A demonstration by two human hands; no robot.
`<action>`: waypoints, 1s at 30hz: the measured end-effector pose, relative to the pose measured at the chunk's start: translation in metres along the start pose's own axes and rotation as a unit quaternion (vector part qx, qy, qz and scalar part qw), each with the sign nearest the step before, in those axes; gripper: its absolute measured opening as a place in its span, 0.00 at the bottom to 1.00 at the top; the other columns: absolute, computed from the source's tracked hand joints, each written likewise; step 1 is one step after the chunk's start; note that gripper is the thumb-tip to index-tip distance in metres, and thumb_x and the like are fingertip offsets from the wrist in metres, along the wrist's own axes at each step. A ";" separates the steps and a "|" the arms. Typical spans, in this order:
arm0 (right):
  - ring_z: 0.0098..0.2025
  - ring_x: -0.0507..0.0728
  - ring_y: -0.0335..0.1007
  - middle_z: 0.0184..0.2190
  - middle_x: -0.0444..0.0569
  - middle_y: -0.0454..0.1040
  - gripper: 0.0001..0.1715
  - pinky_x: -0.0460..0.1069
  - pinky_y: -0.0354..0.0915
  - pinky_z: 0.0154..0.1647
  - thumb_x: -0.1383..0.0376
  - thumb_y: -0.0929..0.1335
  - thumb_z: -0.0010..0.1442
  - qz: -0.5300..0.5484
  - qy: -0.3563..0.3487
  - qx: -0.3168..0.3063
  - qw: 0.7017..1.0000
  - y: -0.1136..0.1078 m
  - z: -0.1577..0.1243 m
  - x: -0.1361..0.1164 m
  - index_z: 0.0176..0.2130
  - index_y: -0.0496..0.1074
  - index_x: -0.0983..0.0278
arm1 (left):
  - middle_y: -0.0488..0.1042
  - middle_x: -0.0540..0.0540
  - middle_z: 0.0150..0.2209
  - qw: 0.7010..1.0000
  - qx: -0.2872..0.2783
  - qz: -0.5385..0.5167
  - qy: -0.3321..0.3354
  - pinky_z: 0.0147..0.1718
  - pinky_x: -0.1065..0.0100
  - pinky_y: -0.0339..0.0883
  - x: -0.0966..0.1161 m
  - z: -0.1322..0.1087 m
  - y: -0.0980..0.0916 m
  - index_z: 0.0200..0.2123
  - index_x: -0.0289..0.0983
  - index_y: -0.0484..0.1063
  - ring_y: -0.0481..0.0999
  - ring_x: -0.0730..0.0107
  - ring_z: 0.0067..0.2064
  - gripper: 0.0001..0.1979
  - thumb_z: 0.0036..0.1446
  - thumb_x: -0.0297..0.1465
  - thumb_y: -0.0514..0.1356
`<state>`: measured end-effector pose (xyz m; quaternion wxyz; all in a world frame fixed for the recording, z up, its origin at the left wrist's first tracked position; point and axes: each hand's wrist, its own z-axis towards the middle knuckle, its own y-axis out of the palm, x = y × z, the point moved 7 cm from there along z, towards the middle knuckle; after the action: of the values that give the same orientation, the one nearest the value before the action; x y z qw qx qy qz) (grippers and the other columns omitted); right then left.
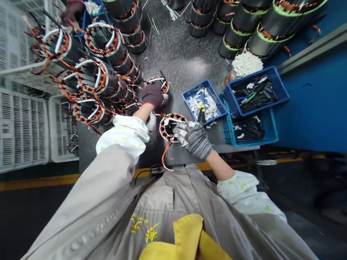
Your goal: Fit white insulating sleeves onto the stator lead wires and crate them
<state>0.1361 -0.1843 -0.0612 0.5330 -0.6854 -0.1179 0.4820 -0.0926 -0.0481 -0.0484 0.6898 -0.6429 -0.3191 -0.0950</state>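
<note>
While the right hand, in a speckled grey glove, lies with its fingers spread over a copper-wound stator, open and touching rather than gripping, the left hand, in a dark maroon glove, sits curled on a second stator just beyond, seemingly grasping it, though the glove hides how firmly. The first stator rests near the bench edge on the grey workbench, an orange lead trailing from it; a flat, steady palm looks like the sound way to handle it — leads kept free of snags. Just beside stands a blue tray of white sleeves with a yellow-handled screwdriver, then a blue crate of black pieces. Further out, stacked stators crowd the bench, white plastic crates line the left, and a co-worker's gloved hand reaches in at the far corner
</note>
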 end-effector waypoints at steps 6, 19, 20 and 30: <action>0.66 0.72 0.74 0.66 0.60 0.81 0.22 0.68 0.67 0.69 0.61 0.69 0.76 -0.027 -0.048 -0.065 0.996 -0.021 0.013 0.003 0.62 0.85 0.60 | 0.82 0.37 0.62 0.992 0.051 -0.041 0.104 0.71 0.44 0.68 0.023 -0.088 -0.058 0.60 0.39 0.79 0.80 0.44 0.66 0.21 0.64 0.34 0.71; 0.65 0.70 0.76 0.64 0.59 0.82 0.22 0.66 0.69 0.72 0.57 0.68 0.75 0.057 -0.089 -0.038 0.994 -0.033 0.021 0.028 0.58 0.85 0.63 | 0.88 0.40 0.53 0.965 -0.035 -0.244 -0.087 0.56 0.53 0.82 -0.001 -0.220 0.027 0.54 0.40 0.79 0.88 0.53 0.52 0.17 0.62 0.34 0.69; 0.66 0.71 0.75 0.65 0.60 0.81 0.22 0.68 0.67 0.72 0.56 0.70 0.74 0.037 -0.108 -0.064 0.991 -0.030 0.022 0.022 0.59 0.85 0.63 | 0.88 0.40 0.51 0.946 -0.029 -0.303 -0.111 0.53 0.53 0.84 -0.010 -0.220 0.029 0.53 0.40 0.78 0.89 0.54 0.49 0.18 0.61 0.35 0.71; 0.61 0.72 0.78 0.55 0.58 0.86 0.15 0.72 0.69 0.69 0.57 0.72 0.73 0.021 0.005 0.005 1.000 0.017 0.015 0.000 0.49 0.88 0.61 | 0.85 0.39 0.58 0.950 0.129 -0.276 -0.067 0.60 0.53 0.80 -0.016 -0.230 0.001 0.61 0.43 0.74 0.86 0.55 0.57 0.20 0.71 0.44 0.65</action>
<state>0.1177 -0.1820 -0.0750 0.5269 -0.6875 -0.0982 0.4900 -0.0312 -0.2700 -0.0513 0.6905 -0.4403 -0.5391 -0.1968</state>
